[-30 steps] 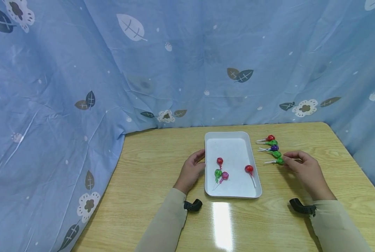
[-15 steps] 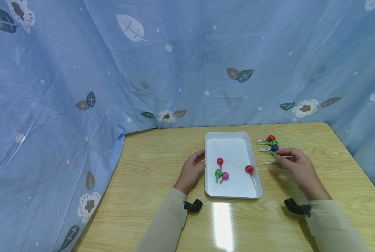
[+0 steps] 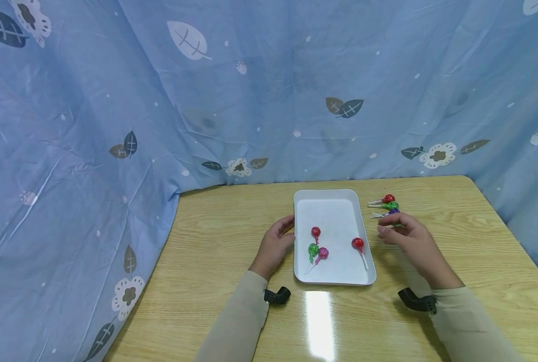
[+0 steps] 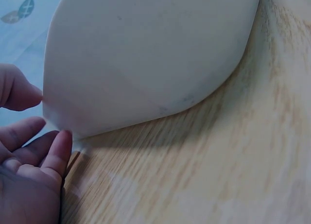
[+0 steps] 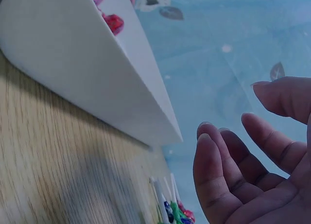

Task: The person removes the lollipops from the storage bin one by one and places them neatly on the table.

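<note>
A white tray (image 3: 325, 211) lies on the table, its outer wall filling much of the left wrist view. My left hand (image 3: 275, 245) rests beside its left wall, fingertips right at the edge and fingers relaxed. Inside lie a red lollipop (image 3: 316, 231), a green lollipop (image 3: 312, 250), a pink lollipop (image 3: 323, 253) and another red lollipop (image 3: 357, 243). My right hand (image 3: 411, 246) hovers between the tray and a row of lollipops, thumb and fingers apart, with nothing between them. The row shows a red (image 3: 388, 198), a green (image 3: 391, 205) and a purple lollipop (image 3: 394, 212); its near part is mostly hidden by the hand.
The wooden table (image 3: 219, 241) extends to both sides of the tray. A blue patterned curtain (image 3: 251, 100) hangs along its back edge and left side. Light reflects off the tabletop in front of the tray.
My right hand has moved left from the nearest green lollipop toward the tray, now covering the near part of the row. The left hand and tray have stayed still.
</note>
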`<state>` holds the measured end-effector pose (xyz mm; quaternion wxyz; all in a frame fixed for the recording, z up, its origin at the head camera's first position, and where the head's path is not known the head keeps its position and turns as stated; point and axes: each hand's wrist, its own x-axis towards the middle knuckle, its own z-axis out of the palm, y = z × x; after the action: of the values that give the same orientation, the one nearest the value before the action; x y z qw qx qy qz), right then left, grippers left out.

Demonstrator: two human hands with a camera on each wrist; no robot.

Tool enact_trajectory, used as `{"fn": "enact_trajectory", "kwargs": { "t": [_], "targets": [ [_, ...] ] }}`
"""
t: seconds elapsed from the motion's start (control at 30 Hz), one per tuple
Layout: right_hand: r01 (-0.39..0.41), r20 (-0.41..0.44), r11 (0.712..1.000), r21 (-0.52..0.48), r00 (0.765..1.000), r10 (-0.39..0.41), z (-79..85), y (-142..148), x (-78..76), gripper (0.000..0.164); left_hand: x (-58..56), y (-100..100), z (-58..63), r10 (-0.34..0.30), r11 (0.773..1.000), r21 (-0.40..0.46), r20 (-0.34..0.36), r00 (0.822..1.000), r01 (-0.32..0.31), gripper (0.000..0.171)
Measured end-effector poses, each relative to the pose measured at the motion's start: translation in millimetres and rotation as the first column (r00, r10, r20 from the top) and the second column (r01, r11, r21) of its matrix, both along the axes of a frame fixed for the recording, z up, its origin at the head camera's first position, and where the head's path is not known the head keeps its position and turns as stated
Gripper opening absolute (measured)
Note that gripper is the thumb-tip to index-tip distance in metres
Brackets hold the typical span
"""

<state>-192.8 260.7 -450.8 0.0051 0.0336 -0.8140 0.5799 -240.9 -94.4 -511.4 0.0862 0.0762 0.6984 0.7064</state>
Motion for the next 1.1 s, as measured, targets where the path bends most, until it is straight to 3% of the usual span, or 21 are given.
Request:
{"fn": "enact_trajectory", "kwargs": {
  "t": [0.3, 0.6, 0.83, 1.1],
  "targets": [
    [-0.054, 0.019, 0.998, 0.015, 0.998, 0.054, 4.0, -13, 2.2, 0.041, -2.3, 1, -3.9, 0.004, 1.0, 0.007, 0.004, 1.0, -0.004, 0.057],
    [-0.117, 0.025, 0.992, -0.043, 0.993, 0.118, 3.8, -29, 2.8, 0.034, -3.0, 0, -5.5, 0.01, 1.0, -0.005, -0.01, 1.0, -0.01, 0.057],
    [-0.146, 0.017, 0.989, 0.033, 0.989, 0.145, 6.0, -42, 2.1, 0.034, -2.3, 1, -5.5, 0.009, 1.0, 0.011, -0.018, 1.0, -0.008, 0.057],
    [-0.188, 0.0, 0.981, 0.036, 0.982, 0.188, 9.7, -61, 4.0, 0.034, -2.7, -1, -5.9, -0.013, 1.0, 0.012, -0.019, 1.0, 0.014, 0.058]
  ]
}}
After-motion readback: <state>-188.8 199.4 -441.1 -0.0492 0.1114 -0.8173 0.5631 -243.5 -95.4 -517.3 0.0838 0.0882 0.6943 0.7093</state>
